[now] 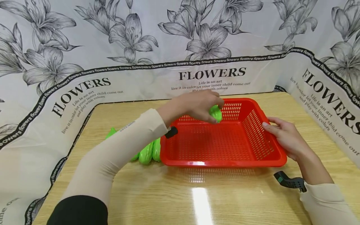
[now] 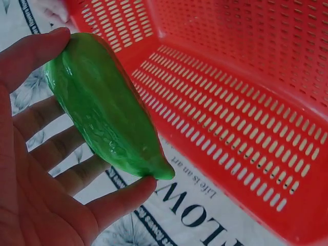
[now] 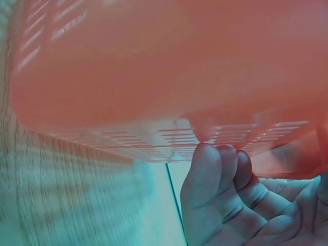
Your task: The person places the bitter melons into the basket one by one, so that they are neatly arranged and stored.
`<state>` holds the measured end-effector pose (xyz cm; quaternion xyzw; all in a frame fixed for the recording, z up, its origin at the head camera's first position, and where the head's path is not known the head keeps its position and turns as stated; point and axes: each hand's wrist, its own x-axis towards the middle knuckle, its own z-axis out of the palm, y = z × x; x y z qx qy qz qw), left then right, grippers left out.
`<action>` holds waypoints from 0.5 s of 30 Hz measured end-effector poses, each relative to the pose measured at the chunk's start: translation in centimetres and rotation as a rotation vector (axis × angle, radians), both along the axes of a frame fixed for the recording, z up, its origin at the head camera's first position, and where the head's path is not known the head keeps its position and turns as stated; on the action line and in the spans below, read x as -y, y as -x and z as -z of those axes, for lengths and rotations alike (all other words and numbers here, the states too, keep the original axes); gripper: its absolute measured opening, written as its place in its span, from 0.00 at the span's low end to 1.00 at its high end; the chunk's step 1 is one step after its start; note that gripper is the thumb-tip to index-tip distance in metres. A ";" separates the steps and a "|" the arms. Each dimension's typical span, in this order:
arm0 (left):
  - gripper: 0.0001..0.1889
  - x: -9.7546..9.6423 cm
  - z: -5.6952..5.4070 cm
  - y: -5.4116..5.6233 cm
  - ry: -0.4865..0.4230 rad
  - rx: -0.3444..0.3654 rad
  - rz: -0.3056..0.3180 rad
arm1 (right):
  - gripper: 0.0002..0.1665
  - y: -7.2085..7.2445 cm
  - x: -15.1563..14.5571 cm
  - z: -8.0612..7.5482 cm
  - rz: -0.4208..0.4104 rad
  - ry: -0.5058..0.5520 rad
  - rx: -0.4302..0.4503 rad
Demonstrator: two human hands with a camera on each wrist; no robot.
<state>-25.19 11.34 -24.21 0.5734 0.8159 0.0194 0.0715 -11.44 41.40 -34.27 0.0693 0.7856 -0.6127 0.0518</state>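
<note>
While right hand [image 1: 287,137] grips red basket [image 1: 225,163] at right side, presumably for steadiness, left hand [image 1: 200,104] pinches green pepper [image 1: 216,114] end to end, above basket's far part. Other green vegetables [image 1: 146,154] lie left of basket.

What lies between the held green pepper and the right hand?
In the head view, the right part of the red slotted basket lies between the green pepper and right hand.

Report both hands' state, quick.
Left hand: holding a glossy green tapered pepper-like vegetable.
Right hand: gripping the rim of the red rectangular slotted plastic basket.
</note>
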 end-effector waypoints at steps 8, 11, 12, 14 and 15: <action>0.20 -3.6 2.3 -0.4 0.144 0.029 0.095 | 0.40 -0.4 -0.3 0.1 0.000 -0.004 0.005; 0.20 -4.6 3.4 -0.7 0.180 0.036 0.118 | 0.42 -0.4 -0.3 0.1 -0.001 -0.016 0.011; 0.21 -4.9 3.7 -0.8 0.194 0.037 0.121 | 0.42 -0.4 -0.3 0.1 -0.002 -0.022 0.013; 0.22 -5.6 4.4 -1.1 0.222 0.022 0.126 | 0.43 -0.4 -0.3 0.1 -0.001 -0.030 0.016; 0.22 -5.9 4.8 -1.3 0.235 0.013 0.134 | 0.44 -0.5 -0.3 0.1 0.001 -0.031 0.018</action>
